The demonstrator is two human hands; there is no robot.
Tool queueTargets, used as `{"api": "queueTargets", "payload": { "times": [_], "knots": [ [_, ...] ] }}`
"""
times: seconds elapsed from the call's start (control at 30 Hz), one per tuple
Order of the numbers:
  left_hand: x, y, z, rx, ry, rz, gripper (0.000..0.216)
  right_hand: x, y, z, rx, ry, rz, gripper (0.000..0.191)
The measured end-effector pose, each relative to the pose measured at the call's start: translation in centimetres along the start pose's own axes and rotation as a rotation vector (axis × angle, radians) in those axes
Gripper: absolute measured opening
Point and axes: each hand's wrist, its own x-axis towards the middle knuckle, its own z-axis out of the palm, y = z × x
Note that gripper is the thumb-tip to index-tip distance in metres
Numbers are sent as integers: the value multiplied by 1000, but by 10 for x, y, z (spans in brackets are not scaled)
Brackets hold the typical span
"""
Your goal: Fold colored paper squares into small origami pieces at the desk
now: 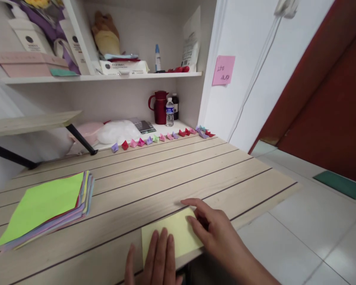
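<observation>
A pale yellow sheet of paper lies near the table's front edge, under both hands. My left hand rests flat on its left part, fingers stretched out and thumb apart. At the paper's right end is my right hand, thumb on the sheet and index finger reaching past the far edge. Those two are spread apart; the other fingers are curled and partly hidden. To the left sits a stack of coloured paper with a bright green sheet on top.
Small folded paper pieces line the table's back edge. Behind stand a red jug and a water bottle. A small raised wooden shelf with black legs stands at the back left. A pink note is on the wall.
</observation>
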Motion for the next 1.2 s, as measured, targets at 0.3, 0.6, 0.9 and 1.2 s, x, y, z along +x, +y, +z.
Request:
{"api": "queueTargets", "payload": {
  "times": [0.3, 0.6, 0.9, 1.2],
  "knots": [
    [-4, 6, -5, -11, 20, -77, 37, -2, 6, -9, 204, -82, 76, 29],
    [-3, 11, -11, -58, -27, -155, 38, -6, 10, -9, 449, -27, 167, 42],
    [-6, 11, -7, -4, -24, -124, 35, -13, 10, -8, 371, -127, 67, 74],
    [3, 8, -11, 41, 39, -88, 34, -8, 13, -17, 270, -314, -2, 37]
  ]
}}
